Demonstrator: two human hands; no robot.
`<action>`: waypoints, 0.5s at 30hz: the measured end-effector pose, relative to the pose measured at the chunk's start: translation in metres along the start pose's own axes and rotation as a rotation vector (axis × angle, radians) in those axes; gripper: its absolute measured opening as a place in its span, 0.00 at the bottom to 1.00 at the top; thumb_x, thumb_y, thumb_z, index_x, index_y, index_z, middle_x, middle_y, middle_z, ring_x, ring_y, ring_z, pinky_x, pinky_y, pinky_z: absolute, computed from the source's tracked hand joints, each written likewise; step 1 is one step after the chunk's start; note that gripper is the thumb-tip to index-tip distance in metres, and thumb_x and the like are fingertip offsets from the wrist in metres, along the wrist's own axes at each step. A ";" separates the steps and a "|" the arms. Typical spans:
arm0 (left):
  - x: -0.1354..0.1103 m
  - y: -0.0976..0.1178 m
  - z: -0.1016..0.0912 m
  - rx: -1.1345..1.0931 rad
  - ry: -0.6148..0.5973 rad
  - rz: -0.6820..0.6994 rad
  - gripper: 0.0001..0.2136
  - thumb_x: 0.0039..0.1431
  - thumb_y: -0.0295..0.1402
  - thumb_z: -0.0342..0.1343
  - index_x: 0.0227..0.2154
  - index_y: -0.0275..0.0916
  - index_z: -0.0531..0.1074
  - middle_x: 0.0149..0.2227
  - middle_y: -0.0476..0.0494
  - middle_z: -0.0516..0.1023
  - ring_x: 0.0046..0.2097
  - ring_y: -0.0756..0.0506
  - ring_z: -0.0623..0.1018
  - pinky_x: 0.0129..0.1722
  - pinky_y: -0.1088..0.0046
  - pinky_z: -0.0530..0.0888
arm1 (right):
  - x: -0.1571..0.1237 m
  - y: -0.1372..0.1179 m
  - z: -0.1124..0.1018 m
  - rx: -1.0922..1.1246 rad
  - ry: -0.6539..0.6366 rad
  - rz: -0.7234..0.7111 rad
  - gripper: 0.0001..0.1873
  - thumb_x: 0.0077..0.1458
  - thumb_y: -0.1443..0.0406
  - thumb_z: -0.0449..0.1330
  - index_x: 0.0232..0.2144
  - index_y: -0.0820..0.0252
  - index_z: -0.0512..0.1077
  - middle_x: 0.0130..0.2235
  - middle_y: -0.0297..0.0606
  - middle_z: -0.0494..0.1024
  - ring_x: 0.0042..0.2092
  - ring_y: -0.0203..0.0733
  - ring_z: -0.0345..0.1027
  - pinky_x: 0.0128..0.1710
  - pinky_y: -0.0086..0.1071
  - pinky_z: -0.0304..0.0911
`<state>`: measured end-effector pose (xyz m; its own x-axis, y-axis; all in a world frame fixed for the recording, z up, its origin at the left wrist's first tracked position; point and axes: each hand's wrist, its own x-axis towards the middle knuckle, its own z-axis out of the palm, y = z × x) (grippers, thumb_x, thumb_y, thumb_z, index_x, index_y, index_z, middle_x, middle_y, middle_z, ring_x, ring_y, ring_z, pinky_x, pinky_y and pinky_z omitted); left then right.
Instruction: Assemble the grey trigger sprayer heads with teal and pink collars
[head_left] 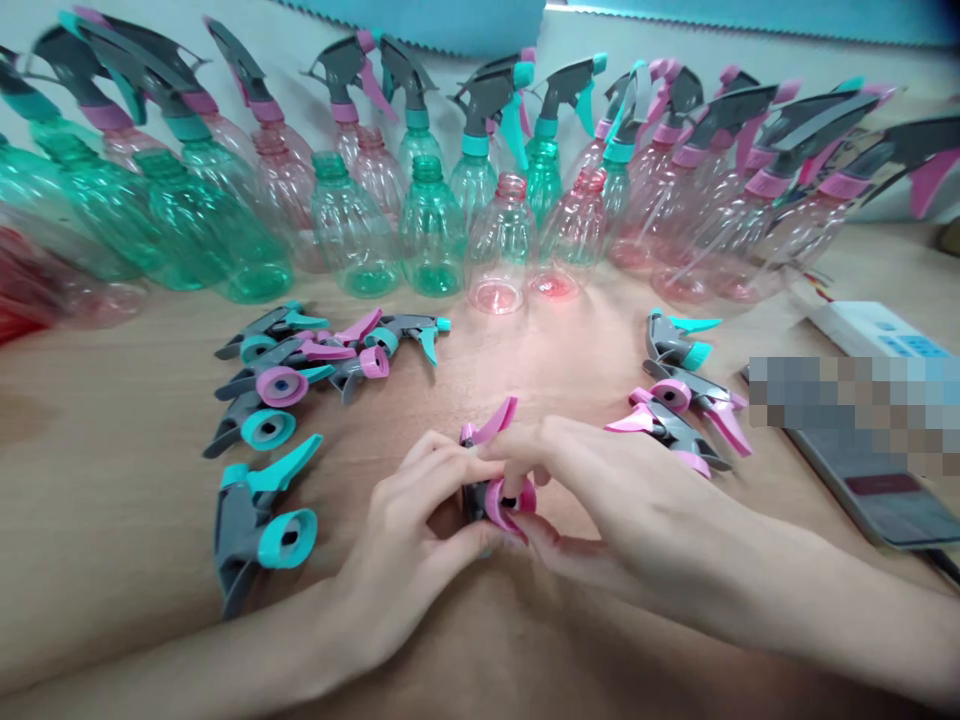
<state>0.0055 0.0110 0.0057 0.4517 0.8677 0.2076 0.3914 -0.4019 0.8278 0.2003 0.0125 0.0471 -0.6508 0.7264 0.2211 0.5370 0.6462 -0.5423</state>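
Both hands meet low in the middle of the view around a grey spray head (474,500) with a pink trigger and pink collar. My left hand (420,520) is wrapped around its grey body from the left. At its pink collar, the thumb and fingers of my right hand (570,490) close on the rim. Whether something small sits inside the collar is hidden by my fingertips. A grey spray head with a turquoise collar (289,538) lies left of my left hand. Beyond my right hand lie several more spray heads (679,390), pink and turquoise.
Further spray heads (281,385) are heaped at the left. Open green bottles (433,225) and clear pinkish bottles (501,245) line the back, among bottles with spray heads fitted (474,135). At the right lie a phone (847,470) and a white power strip (874,325).
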 end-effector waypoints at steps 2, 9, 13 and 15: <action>-0.001 -0.001 0.000 -0.011 0.004 -0.007 0.12 0.52 0.21 0.60 0.37 0.43 0.73 0.35 0.51 0.73 0.38 0.47 0.70 0.38 0.71 0.68 | 0.001 0.000 -0.002 0.017 0.026 0.030 0.10 0.57 0.68 0.55 0.43 0.59 0.63 0.41 0.36 0.76 0.42 0.39 0.70 0.34 0.31 0.62; -0.007 -0.002 0.003 -0.090 0.024 -0.060 0.17 0.54 0.27 0.60 0.46 0.47 0.68 0.37 0.50 0.72 0.34 0.49 0.73 0.32 0.73 0.71 | -0.002 -0.006 -0.023 -0.040 0.073 0.092 0.06 0.56 0.63 0.60 0.34 0.55 0.66 0.30 0.25 0.73 0.30 0.31 0.65 0.27 0.26 0.55; -0.008 -0.002 0.008 -0.138 0.094 -0.086 0.22 0.52 0.27 0.61 0.49 0.47 0.63 0.40 0.48 0.75 0.38 0.47 0.76 0.38 0.70 0.74 | 0.000 -0.006 -0.014 -0.059 -0.010 0.141 0.14 0.53 0.58 0.62 0.36 0.59 0.67 0.37 0.33 0.73 0.35 0.37 0.67 0.29 0.30 0.59; -0.007 -0.001 0.009 -0.160 0.108 -0.103 0.23 0.52 0.25 0.60 0.50 0.47 0.62 0.40 0.48 0.76 0.38 0.47 0.77 0.38 0.70 0.74 | 0.000 -0.006 -0.005 -0.024 -0.049 0.131 0.14 0.52 0.59 0.63 0.36 0.61 0.67 0.39 0.37 0.72 0.37 0.40 0.67 0.32 0.33 0.62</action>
<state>0.0091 0.0025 -0.0019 0.3240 0.9315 0.1650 0.2948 -0.2652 0.9180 0.1993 0.0098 0.0543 -0.5994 0.7929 0.1101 0.6311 0.5526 -0.5444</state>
